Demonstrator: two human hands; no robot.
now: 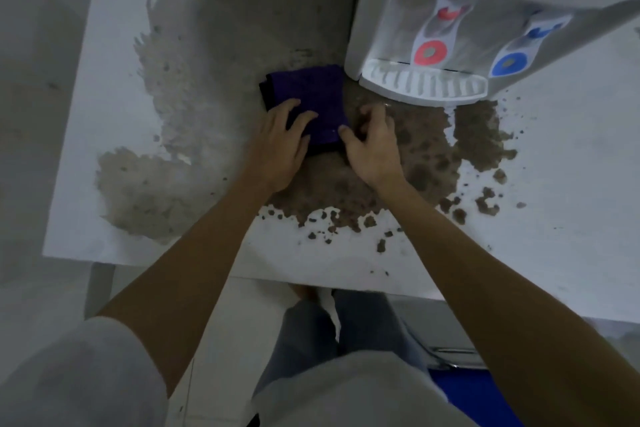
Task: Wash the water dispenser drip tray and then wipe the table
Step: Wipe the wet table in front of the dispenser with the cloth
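Folded purple cloth point(313, 104), soft and squarish, is lying on the white table point(571, 184) just left of the ribbed white plastic drip tray point(424, 86), which is sitting in the water dispenser point(450, 10); table's worn centre is showing rough brown patches. Left hand point(277, 146) is pressing spread, straight fingers on the cloth's near-left part. Right hand point(372, 146) is curling fingers at the cloth's right edge, thumb touching it; actual grip I cannot tell.

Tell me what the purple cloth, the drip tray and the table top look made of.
Purple cloth: soft fabric, probably microfibre; matte, folded. Drip tray: white moulded plastic, slotted, slightly glossy. Table top: white coating worn away to rough brown-grey patches, perhaps laminate over board.
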